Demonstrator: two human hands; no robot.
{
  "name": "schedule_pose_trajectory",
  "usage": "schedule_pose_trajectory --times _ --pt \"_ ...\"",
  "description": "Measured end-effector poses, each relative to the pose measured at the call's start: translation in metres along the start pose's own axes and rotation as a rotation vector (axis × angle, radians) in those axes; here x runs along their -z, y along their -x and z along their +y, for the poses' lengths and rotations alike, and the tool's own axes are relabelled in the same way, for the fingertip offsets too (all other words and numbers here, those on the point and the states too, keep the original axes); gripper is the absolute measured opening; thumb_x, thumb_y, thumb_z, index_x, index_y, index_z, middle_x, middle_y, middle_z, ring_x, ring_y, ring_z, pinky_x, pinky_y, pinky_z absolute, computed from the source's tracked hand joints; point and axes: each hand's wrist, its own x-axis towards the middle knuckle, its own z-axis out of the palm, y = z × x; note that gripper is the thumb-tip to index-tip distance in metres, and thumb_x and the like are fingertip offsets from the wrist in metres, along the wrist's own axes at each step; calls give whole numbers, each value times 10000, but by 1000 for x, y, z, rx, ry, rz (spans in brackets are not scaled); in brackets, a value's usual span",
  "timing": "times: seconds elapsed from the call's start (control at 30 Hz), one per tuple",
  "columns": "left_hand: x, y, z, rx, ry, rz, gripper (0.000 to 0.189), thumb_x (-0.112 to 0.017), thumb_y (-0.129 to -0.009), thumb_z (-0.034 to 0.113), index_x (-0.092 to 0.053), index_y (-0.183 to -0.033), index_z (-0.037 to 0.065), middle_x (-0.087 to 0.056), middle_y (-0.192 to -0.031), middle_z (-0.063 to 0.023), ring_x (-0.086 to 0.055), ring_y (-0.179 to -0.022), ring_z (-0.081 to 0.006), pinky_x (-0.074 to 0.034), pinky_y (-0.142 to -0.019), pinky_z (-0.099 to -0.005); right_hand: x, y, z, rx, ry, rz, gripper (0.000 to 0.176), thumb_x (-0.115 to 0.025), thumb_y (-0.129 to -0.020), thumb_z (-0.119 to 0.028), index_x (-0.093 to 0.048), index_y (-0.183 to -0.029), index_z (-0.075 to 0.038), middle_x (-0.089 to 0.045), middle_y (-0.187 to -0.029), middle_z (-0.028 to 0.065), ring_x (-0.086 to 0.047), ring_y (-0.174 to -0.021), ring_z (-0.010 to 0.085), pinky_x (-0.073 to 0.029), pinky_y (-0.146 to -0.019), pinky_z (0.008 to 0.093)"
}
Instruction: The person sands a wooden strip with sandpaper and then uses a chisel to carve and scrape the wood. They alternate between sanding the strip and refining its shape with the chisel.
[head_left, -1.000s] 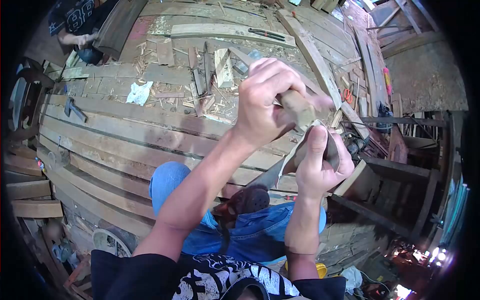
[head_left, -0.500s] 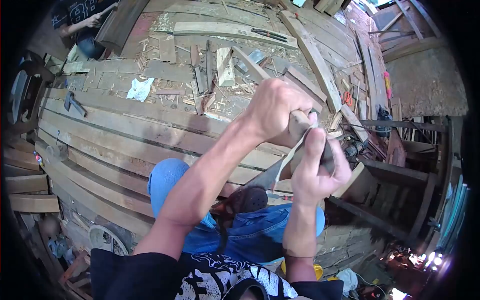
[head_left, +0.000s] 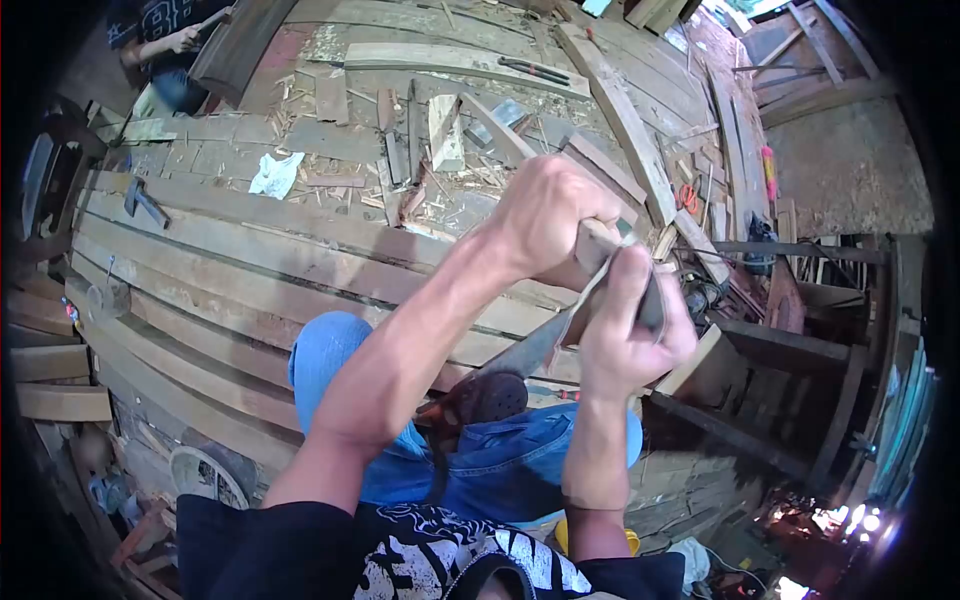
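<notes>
My left hand (head_left: 553, 212) is a closed fist around a short piece of wood (head_left: 596, 246), whose end shows by the thumb. Right beside it, my right hand (head_left: 632, 335) is closed on a thin, bent sheet that looks like sandpaper (head_left: 580, 312), thumb on top and fingers curled beneath. The sheet lies against the wood, and its loose edge hangs down toward my knees. How far the wood runs behind the fingers is hidden. Below the hands, a long grey flat piece (head_left: 525, 350) slants near my shoe (head_left: 497, 397).
Long planks (head_left: 230, 262) lie in rows before me. A hammer (head_left: 147, 203), a white cloth (head_left: 275, 175), black-handled pliers (head_left: 533, 70), orange-handled scissors (head_left: 686, 197), offcuts and shavings lie around. Another person's hand (head_left: 185, 40) rests by a dark board at the upper left.
My right thumb and the sheet have shifted slightly up toward the left fist along the wood. The left hand keeps its grip. The whole view has drifted slightly.
</notes>
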Motion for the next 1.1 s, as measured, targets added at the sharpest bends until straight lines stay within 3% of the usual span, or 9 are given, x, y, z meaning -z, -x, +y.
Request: schedule_pose_trajectory --times 0.2,0.3,0.47,0.57,0.63,0.67,0.83,0.9,1.1 --pt "-4 0 4 -7 35 35 398 -614 -678 342 -407 -506 49 -372 -453 -86 -446 -411 -264 -336 -438 -358 3 8 10 8 37 55 224 -634 -910 -136 -634 -764 34 -587 -640 -5 -484 -576 35 -358 -515 193" --pt "0 0 7 -17 -15 -13 375 -620 -671 335 -436 -505 54 -409 -450 -78 -488 -414 -247 -350 -433 -347 4 -2 7 -73 30 31 210 -630 -910 -126 -639 -770 30 -592 -647 -6 -487 -574 38 -368 -523 193" --pt "-1 1 3 16 34 34 399 -623 -674 321 -389 -504 46 -384 -460 -81 -436 -409 -243 -319 -431 -347 3 6 6 105 119 10 244 -627 -909 -118 -617 -720 35 -535 -596 -31 -423 -540 24 -322 -491 204" --pt "5 -3 9 -27 -24 4 387 -619 -674 321 -405 -505 47 -424 -469 -76 -484 -432 -242 -350 -450 -337 1 0 1 -20 120 40 231 -622 -910 -111 -627 -736 41 -561 -607 -17 -445 -546 33 -333 -487 207" --pt "4 -2 8 5 -10 28 371 -633 -662 287 -396 -505 48 -396 -474 -89 -445 -426 -255 -338 -454 -342 -1 9 6 160 147 70 247 -626 -915 -143 -629 -743 36 -567 -615 -19 -452 -548 29 -334 -480 212" --pt "4 -2 6 7 10 32 351 -638 -650 267 -406 -504 49 -399 -471 -88 -448 -425 -254 -341 -453 -342 -6 11 9 112 -11 93 407 -701 -844 -87 -417 -559 -24 -384 -498 -10 -293 -453 49 -205 -410 242" --pt "10 -3 9 -77 -84 -13 311 -651 -626 228 -430 -495 53 -428 -462 -84 -478 -424 -234 -362 -450 -339 -6 1 0 -95 -42 99 399 -700 -840 -72 -413 -566 -27 -375 -487 -13 -294 -447 50 -200 -412 246" --pt "11 -3 8 -14 -74 34 326 -663 -613 231 -416 -499 52 -411 -460 -85 -457 -424 -235 -345 -445 -344 -4 13 1 78 52 4 251 -633 -911 -149 -627 -744 38 -583 -626 -14 -451 -557 14 -336 -493 190" --pt "7 -2 3 -51 -37 40 323 -651 -635 229 -422 -505 41 -421 -464 -100 -480 -432 -263 -356 -449 -349 -4 -1 -4 32 110 1 193 -653 -891 -113 -659 -803 58 -598 -642 -15 -486 -582 19 -352 -509 182"
